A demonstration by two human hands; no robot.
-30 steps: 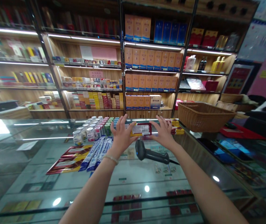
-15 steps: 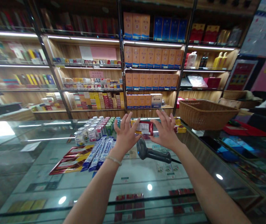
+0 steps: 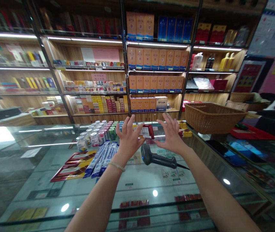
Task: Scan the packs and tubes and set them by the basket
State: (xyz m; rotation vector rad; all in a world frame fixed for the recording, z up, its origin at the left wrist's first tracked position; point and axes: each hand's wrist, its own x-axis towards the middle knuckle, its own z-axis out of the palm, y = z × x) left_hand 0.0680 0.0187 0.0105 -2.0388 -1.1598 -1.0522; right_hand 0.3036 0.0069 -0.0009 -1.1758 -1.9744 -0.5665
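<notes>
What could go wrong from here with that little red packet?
The red packet might slip or tilt: only the left-hand grip holds it, at one end, while the right-hand grip is open and apart from it. If dropped, it could hit the scanner lying just below it in view. A sideways nudge might also knock the cans crowded near the left-hand grip.

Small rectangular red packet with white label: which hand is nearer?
Left: the left hand holds the packet at its left end; the right hand is open, just off its right end.

Packet (image 3: 151, 131) partly hidden, leftmost shelf goods (image 3: 34, 82) blurred
</notes>
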